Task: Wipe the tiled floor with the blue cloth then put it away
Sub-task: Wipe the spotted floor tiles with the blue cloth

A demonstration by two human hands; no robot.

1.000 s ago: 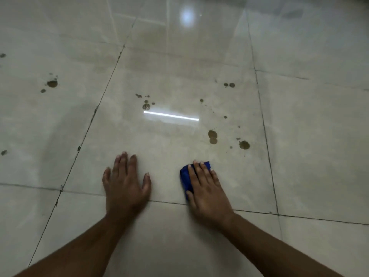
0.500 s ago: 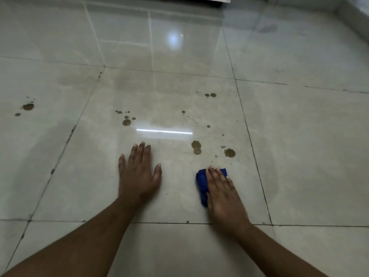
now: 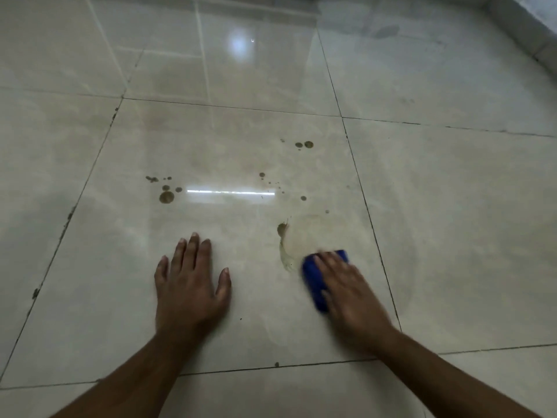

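My right hand (image 3: 349,291) presses flat on a folded blue cloth (image 3: 315,282) on the glossy beige tiled floor (image 3: 241,297); the hand is motion-blurred and covers most of the cloth. A smeared brown streak (image 3: 283,245) curves just left of the cloth. Brown spots remain further up: a cluster (image 3: 166,197) at the left, small drops (image 3: 303,198) and a pair (image 3: 304,144) beyond. My left hand (image 3: 190,285) lies flat on the same tile with fingers spread, holding nothing.
Dark grout lines (image 3: 361,194) frame the tile. A raised pale ledge or wall base (image 3: 524,25) runs along the top right corner. A bright strip of reflected light (image 3: 230,193) crosses the tile's middle.
My right hand has swept the cloth over the two nearest brown spots, leaving a curved smear. My left hand stayed planted on the tile.
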